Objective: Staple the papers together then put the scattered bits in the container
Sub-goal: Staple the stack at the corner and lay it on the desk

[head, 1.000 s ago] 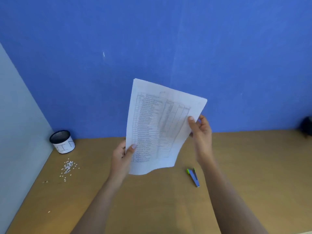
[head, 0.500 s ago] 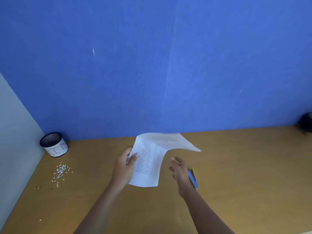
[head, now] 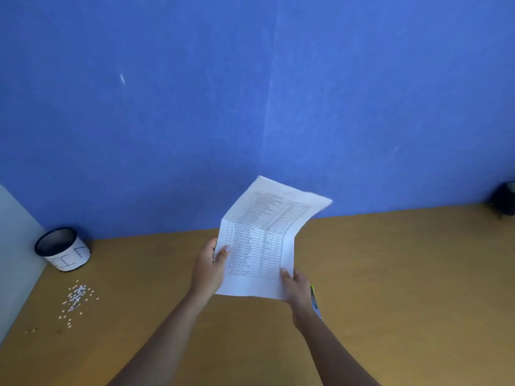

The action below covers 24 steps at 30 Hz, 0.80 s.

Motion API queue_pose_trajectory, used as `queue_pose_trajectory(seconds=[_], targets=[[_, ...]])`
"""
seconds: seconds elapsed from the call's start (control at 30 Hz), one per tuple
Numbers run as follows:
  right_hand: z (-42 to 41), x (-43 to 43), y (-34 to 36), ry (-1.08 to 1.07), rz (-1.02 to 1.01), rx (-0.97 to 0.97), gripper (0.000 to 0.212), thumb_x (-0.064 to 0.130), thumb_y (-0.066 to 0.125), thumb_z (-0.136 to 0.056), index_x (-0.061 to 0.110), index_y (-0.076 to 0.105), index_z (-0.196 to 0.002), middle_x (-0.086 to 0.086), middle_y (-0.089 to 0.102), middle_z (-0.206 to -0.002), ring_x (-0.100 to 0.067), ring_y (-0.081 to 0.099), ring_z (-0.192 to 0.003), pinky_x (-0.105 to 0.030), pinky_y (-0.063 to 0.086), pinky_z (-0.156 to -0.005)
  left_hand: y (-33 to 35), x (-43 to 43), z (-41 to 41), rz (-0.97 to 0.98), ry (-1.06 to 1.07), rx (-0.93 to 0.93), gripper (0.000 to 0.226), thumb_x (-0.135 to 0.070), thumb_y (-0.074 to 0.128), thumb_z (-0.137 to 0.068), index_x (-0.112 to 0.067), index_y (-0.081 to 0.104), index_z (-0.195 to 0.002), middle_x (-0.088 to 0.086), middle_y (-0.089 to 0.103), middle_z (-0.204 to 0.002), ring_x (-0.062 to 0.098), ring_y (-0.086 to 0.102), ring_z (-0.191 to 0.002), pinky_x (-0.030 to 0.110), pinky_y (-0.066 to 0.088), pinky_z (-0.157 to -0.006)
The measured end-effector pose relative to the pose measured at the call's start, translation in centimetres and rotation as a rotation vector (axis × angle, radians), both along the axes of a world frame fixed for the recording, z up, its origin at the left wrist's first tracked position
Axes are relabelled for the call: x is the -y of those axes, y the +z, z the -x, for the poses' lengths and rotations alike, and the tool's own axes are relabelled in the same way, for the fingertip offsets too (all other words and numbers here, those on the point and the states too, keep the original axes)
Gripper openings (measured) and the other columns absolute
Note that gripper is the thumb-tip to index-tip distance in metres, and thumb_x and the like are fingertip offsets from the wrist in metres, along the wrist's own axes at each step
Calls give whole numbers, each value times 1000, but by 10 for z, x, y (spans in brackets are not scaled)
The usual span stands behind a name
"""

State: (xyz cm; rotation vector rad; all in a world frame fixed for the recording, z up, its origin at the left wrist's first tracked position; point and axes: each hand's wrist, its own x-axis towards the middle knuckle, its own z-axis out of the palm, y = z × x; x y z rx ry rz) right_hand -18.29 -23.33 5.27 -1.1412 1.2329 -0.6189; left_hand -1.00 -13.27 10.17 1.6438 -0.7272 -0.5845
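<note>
Papers [head: 259, 246], white sheets printed with a ruled table, hang just below the middle of the frame, lifted off the tan wooden tabletop [head: 404, 274]. Their top half bends back toward the blue wall [head: 250, 93]. The left hand [head: 207, 270] pinches their left edge, thumb on the printed face and the other fingers behind. The right hand [head: 296, 285] pinches the lower right corner, thumb on top, fingers curled beneath. A blue and green stapler [head: 314, 300] lies on the tabletop just right of that wrist, mostly hidden. At the left of the frame stands a round black mesh container wrapped in white paper [head: 62, 249]. Small white scattered bits [head: 76, 298] lie on the tabletop just below it.
</note>
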Motion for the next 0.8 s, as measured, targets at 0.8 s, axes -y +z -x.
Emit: queue_pose_trajectory(seconds=[0.8], targets=[[8,55,-50,349,227,-590,43,11,53,-91,16,39,-132,-6,63,-115,-20,63,-87,-26,48,-54,-118,41,22,-597,171,-102,35,-14,57,-95,0,49,-126,15,63,-120,36,61,-104,32,44,-76]])
